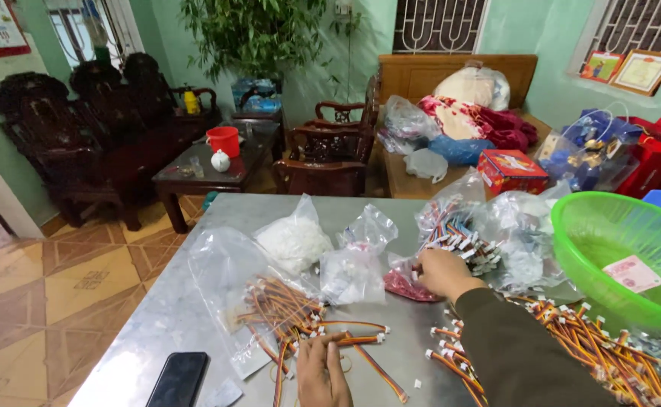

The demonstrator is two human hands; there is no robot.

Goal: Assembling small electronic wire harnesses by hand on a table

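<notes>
Down at the near edge of the metal table [195, 301], the left hand [321, 373] lies flat with its fingers stretched out and close together, pressing on a bundle of orange wires [293, 316] with small white plugs at their ends. It grips nothing; the wires run out from under its fingertips toward a clear plastic bag [225, 279] that they spill from. The right hand [440, 271], in a dark sleeve [511, 347], reaches further up the table with its fingers curled, their tips among a heap of short wires with white plugs [459, 237] lying in an open clear bag. Whether it pinches one of them cannot be told. Just beside that hand sits a small bag of red pieces [406, 286]. More orange wires [594, 347] lie to the right, below a green basket [617, 226]. A black phone [178, 379] lies left of the left hand.
</notes>
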